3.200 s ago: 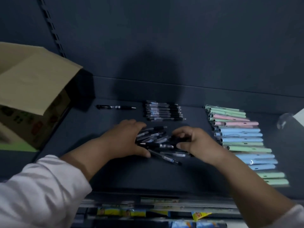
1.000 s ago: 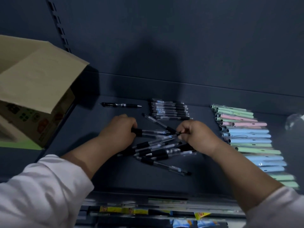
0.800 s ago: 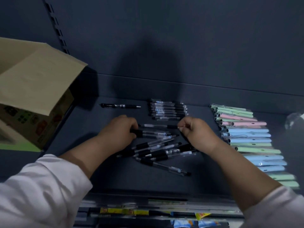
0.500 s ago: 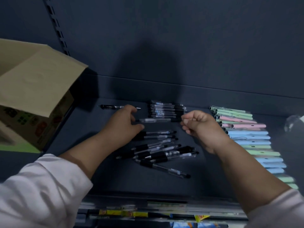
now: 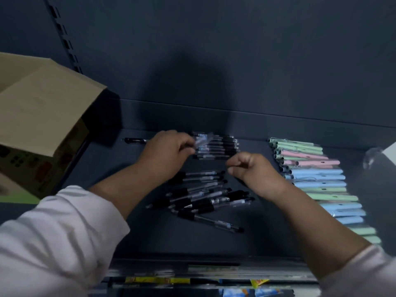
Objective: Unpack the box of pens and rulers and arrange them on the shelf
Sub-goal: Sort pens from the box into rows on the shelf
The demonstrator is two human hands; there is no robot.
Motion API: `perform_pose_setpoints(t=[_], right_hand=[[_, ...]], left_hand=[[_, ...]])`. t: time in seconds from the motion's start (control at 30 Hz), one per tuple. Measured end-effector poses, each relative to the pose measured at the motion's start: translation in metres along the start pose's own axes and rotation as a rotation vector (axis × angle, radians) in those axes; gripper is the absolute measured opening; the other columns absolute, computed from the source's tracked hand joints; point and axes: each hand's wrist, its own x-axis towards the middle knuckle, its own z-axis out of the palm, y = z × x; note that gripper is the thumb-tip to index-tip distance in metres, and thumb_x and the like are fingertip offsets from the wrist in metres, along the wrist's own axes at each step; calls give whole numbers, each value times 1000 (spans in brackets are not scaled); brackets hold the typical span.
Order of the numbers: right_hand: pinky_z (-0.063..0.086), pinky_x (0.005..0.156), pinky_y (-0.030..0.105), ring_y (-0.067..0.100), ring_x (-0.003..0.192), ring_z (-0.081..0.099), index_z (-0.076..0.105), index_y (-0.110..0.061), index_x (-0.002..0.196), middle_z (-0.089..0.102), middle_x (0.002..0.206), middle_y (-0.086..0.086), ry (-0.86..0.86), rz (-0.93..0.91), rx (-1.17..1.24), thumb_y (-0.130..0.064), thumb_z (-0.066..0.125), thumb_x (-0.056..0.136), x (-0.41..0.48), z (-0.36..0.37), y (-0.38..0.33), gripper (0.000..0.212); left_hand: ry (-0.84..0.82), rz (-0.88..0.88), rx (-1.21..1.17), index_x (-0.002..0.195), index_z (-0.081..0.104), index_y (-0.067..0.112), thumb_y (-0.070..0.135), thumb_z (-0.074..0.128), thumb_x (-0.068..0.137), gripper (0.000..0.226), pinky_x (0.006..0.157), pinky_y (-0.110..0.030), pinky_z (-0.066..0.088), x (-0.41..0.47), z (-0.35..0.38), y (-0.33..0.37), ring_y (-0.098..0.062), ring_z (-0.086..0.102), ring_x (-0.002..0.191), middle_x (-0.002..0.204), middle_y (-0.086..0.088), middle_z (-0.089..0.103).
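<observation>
Head view: pen-sorting step in hand. Left hand (image 5: 166,151), upper centre, fingers pinching a blurred pen (image 5: 202,138) over the neat row (image 5: 216,147) of black pens at the back of the shelf (image 5: 150,239). Right hand (image 5: 255,168) hangs just right of the row, fingers curled in, nothing held. Loose pile (image 5: 203,198) of black pens lies mid-frame, below both hands, crossed at angles. Single pen (image 5: 135,140) lies left of the row, apart. Pastel pens (image 5: 312,174) are lined up at right. Box (image 5: 42,116) upper left, flap open. No rulers seen. Judgement: aligning is part-way. Next: lay the pinched pen parallel on the row, ends flush, then pick another from the pile.
</observation>
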Motion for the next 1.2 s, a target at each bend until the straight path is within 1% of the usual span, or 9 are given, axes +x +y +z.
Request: perform_pose_setpoints(t=[0.13, 0.23, 0.37, 0.43, 0.57, 0.77, 0.97, 1.1, 1.2], right_hand=[[44, 71, 14, 0, 73, 60, 66, -31, 77, 66, 79, -14, -153, 21, -103, -7, 72, 83, -7, 0, 7, 25], [47, 74, 20, 5, 76, 61, 65, -33, 83, 64, 82, -14, -191, 3, -208, -10, 71, 83, -5, 6, 4, 24], [46, 64, 21, 7, 75, 59, 61, -33, 83, 62, 81, -10, -231, -29, -403, -16, 68, 87, -2, 9, -1, 19], [46, 63, 23, 10, 74, 59, 60, -31, 82, 63, 80, -7, -223, -33, -420, -16, 65, 89, -2, 8, -1, 17], [43, 59, 18, 7, 68, 57, 62, -29, 81, 63, 76, -6, -198, -32, -292, -14, 63, 90, -5, 5, 3, 18], [41, 58, 11, 3, 64, 53, 61, -21, 83, 59, 73, -9, -23, -83, -144, -10, 68, 86, -7, 6, 2, 13], [45, 65, 18, 4, 66, 57, 63, -31, 76, 63, 72, -10, -238, -6, -239, -10, 70, 84, -21, 9, 6, 24], [43, 64, 12, 2, 70, 57, 60, -33, 79, 62, 78, -12, -177, -11, -218, -5, 68, 84, -24, 6, 4, 30], [42, 71, 13, 5, 76, 58, 61, -28, 78, 63, 81, -11, -63, -8, -124, -2, 69, 83, -29, -10, 6, 28]], left_hand=[[-233, -68, 184, 111, 70, 24, 32, 61, 91, 23, 79, -22, 34, -2, 23, -12, -24, 53, 105, 96, -1, 54], [-203, -107, 76, 117, 66, 22, 32, 63, 90, 29, 81, -22, 38, -2, 25, -12, -18, 56, 100, 107, -2, 62], [-124, -34, 49, 87, 62, 27, 28, 69, 84, 7, 76, -28, 44, -17, 9, -7, -13, 53, 85, 87, 9, 52], [-219, -61, 56, 74, 58, 32, 29, 69, 82, 14, 69, -25, 43, -30, -2, -9, -8, 54, 76, 81, 14, 51], [-414, -175, 113, 78, 62, 34, 33, 68, 83, 8, 66, -21, 42, -50, -12, -16, -2, 55, 75, 80, 19, 56], [-354, -157, 143, 77, 58, 34, 39, 68, 81, 12, 62, -21, 40, -66, -9, -14, -3, 54, 78, 86, 15, 53], [-381, -143, 118, 92, 61, 32, 26, 68, 84, 12, 70, -22, 39, -64, -1, -9, -8, 51, 87, 94, 11, 50], [-350, -86, 50, 109, 63, 24, 5, 64, 80, 35, 82, -23, 43, -60, 10, 4, -11, 51, 96, 101, 8, 50], [-253, -15, 8, 100, 63, 26, 10, 66, 80, 25, 80, -23, 43, -61, 10, 12, -10, 50, 93, 92, 13, 49]])
